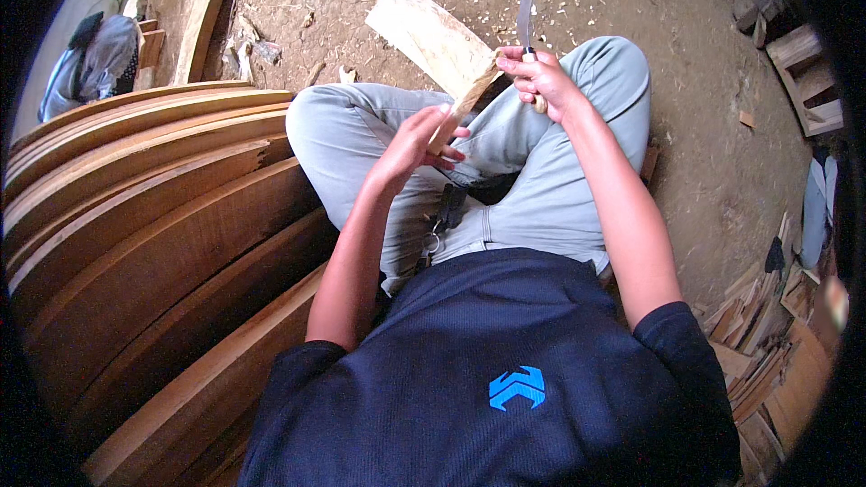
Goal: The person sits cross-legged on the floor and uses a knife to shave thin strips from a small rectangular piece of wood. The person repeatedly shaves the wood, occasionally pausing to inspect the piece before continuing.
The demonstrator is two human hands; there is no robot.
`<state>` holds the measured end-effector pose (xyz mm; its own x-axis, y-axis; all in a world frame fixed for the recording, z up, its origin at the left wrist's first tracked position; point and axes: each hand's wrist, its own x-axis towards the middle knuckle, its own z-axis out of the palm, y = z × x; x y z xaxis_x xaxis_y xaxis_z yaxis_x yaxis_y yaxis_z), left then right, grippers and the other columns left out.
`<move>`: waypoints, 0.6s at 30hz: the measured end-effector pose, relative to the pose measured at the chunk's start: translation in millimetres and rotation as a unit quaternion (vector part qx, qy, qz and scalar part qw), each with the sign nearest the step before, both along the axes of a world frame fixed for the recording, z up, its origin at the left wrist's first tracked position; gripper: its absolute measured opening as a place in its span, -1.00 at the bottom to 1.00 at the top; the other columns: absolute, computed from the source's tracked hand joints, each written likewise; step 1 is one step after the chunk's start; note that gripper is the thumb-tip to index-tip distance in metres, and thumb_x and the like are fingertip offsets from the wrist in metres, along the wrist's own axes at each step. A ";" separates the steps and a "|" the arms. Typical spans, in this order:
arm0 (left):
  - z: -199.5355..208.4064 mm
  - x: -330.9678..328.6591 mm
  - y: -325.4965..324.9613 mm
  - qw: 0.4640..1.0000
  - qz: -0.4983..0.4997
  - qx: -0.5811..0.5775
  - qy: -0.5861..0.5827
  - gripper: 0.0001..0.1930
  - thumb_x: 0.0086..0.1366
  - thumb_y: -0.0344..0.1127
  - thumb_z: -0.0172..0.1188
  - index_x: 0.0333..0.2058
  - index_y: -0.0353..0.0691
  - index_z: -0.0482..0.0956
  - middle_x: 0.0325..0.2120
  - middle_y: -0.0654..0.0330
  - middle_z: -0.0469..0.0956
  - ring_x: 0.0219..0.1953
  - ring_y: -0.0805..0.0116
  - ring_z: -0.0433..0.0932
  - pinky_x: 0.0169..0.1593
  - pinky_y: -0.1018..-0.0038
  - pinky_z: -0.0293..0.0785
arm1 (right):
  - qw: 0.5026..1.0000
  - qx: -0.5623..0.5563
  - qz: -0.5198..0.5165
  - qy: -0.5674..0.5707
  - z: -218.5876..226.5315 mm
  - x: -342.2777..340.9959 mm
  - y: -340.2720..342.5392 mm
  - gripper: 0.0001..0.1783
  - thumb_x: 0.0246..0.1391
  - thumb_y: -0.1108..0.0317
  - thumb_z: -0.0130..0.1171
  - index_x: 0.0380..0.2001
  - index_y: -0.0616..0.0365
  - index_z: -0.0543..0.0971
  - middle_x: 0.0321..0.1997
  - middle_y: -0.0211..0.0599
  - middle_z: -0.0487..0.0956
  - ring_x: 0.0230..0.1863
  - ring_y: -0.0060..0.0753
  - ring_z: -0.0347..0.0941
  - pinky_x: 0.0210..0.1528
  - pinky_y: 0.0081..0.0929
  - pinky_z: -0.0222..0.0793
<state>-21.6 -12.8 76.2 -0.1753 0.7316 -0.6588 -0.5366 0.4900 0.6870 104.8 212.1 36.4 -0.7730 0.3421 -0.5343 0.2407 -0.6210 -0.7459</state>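
A narrow strip of wood slants across in front of my lap, between my two hands. My left hand is closed around its lower end, the thumb on top and the fingers underneath. In my right hand is a knife with a pale wooden handle, its curved blade pointing up and away from me. The thumb and forefinger of that hand also touch the upper end of the strip. Right behind the strip, a pale wooden board slants beyond my legs; the strip and my lap partly hide its near end.
Long wooden planks are stacked close along my left side. Shavings litter the dirt floor. At the right lie wood scraps, and wooden frames stand farther off. A bundled cloth sits at far left.
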 end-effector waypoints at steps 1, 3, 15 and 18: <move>6.7 4.5 4.1 0.997 -0.062 0.005 0.042 -0.47 0.38 0.05 -0.08 0.12 -0.26 0.25 -0.19 0.02 0.56 -0.51 0.36 0.57 -0.44 0.45 0.52 | 1.000 0.008 0.004 0.002 -1.3 -0.4 0.0 -0.59 0.06 0.27 0.26 -0.07 0.23 0.45 -0.42 -0.49 0.51 -0.73 -0.83 0.13 -0.74 -0.76 0.08; 7.9 11.4 8.1 0.993 -0.093 0.011 0.066 -0.53 0.39 0.03 -0.09 0.02 -0.28 0.33 -0.51 0.17 0.50 -0.72 0.48 0.37 -0.66 0.55 0.36 | 1.000 0.025 0.013 0.007 -0.9 -1.7 -1.2 -0.62 0.07 0.25 0.26 -0.11 0.22 0.48 -0.48 -0.50 0.49 -0.74 -0.80 0.15 -0.74 -0.74 0.10; -39.4 29.3 20.7 0.973 0.010 -0.109 0.202 -0.66 0.37 -0.08 -0.07 -0.26 -0.31 0.42 -0.74 0.30 0.30 -0.78 0.49 0.25 -0.76 0.47 0.24 | 0.753 0.542 0.251 -0.276 49.4 6.9 -55.9 -0.45 0.26 -0.06 -0.21 -0.32 0.23 0.55 -0.35 0.17 0.58 -0.23 0.21 0.52 -0.16 0.01 0.42; -31.5 26.9 30.2 0.973 0.013 -0.125 0.196 -0.65 0.35 -0.08 -0.06 -0.21 -0.31 0.44 -0.72 0.27 0.33 -0.77 0.47 0.28 -0.75 0.47 0.24 | 0.732 0.546 0.278 -0.298 57.0 9.6 -60.0 -0.45 0.27 -0.03 -0.22 -0.33 0.25 0.55 -0.35 0.17 0.58 -0.23 0.19 0.53 -0.16 0.00 0.42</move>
<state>5.3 17.4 44.7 -0.4643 0.5488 -0.6951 -0.2724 0.6583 0.7018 114.4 152.2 93.4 -0.6957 0.5379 -0.4761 0.7147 0.5847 -0.3838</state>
